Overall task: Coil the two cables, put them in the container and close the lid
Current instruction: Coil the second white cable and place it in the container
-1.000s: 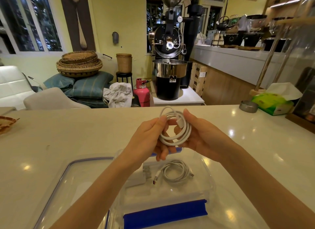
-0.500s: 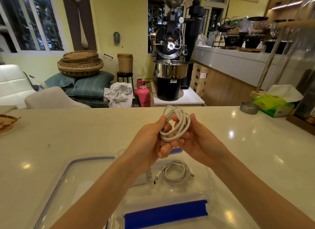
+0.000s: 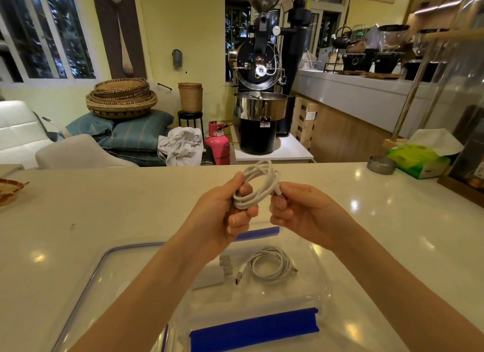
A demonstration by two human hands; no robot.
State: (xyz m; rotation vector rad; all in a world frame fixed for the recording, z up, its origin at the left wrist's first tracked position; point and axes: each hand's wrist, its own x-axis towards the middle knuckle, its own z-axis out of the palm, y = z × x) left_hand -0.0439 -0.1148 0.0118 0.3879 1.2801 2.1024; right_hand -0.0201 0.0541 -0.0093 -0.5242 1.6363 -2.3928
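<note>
The left hand point(image 3: 225, 210) is gripping a white coiled cable point(image 3: 258, 187), its fingers hiding part of the loops. The right hand point(image 3: 301, 212), just beside, is pinching the cable's plug end. Below both hands, a second coil point(image 3: 271, 265) is lying in the clear container point(image 3: 323, 278).

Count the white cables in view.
2. One coiled cable is held in the left hand and right hand; the other coil lies in the clear container.

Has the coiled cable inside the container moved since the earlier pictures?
No. The coiled cable lies in the same place in the container, beside the white charger and between the blue clips, as before.
</note>
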